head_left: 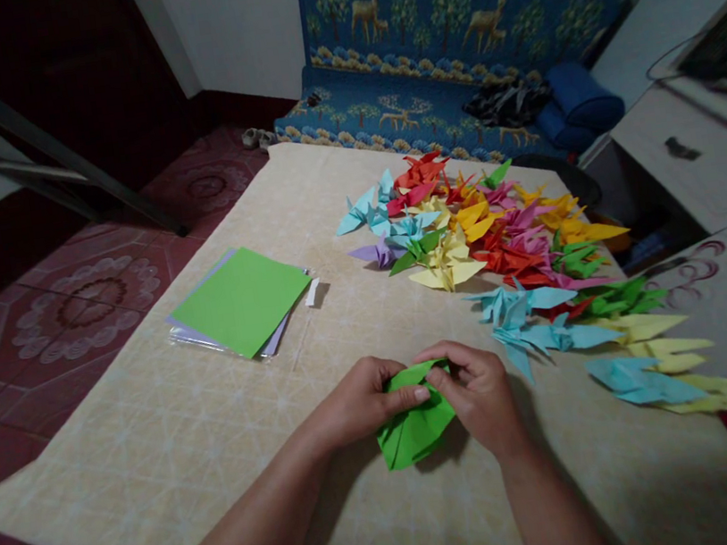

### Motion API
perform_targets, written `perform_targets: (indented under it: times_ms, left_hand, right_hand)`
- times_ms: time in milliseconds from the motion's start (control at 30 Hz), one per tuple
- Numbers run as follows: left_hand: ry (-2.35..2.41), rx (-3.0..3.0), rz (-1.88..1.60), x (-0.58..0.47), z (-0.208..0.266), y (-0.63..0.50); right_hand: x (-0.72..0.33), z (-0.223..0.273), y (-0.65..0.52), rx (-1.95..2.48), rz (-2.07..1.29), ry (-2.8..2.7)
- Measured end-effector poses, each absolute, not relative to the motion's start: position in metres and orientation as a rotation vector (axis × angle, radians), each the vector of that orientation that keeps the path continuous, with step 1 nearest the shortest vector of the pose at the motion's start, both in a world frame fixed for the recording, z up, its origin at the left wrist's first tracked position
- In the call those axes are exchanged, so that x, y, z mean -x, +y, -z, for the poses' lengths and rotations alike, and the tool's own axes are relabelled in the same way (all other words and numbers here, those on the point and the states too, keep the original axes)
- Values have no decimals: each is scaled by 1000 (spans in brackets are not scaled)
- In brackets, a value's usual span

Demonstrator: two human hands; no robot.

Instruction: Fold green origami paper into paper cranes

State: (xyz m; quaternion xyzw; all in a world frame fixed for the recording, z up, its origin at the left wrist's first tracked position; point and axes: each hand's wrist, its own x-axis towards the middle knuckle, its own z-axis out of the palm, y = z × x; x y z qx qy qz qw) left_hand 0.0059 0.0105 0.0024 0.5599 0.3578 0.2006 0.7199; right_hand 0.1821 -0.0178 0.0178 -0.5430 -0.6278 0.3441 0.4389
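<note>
A sheet of green origami paper (417, 436), partly folded and creased, is held between my two hands just above the near part of the table. My left hand (372, 402) grips its left upper side, the thumb lying across the top of the paper. Against its upper right corner, my right hand (477, 383) pinches the paper with thumb and fingers. The fingers beneath the paper are hidden. To the right and beyond lie many folded paper cranes (448, 251) in blue, red, yellow, green, orange, pink and purple.
On the left of the cloth-covered table (180, 461) rests a stack of square paper (242, 303), green on top, with a small white scrap (313, 292) beside it. Behind the table stands a blue patterned sofa (404, 77). A white cabinet (693, 163) is at the right.
</note>
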Motion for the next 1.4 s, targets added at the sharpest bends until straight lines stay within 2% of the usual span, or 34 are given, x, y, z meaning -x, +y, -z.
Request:
perform_targets:
  times_ms: [533,867,1033,1400]
  left_hand:
    - [830,-1235,-415,-7,-5,9]
    - [832,-1213,-423,-6,-4,9]
    - [851,-1241,-446,-7,-2,8]
    - [1053,-1030,-1018,-15,5,14]
  right_hand:
    - [-183,-9,-21,1407,-1082,-1369]
    - [-174,-4,-23,1478,-1056,-1225]
    - [-171,-4,-23,1535,-933,-1261]
    - [-163,-4,-23,1499,-684,-1176]
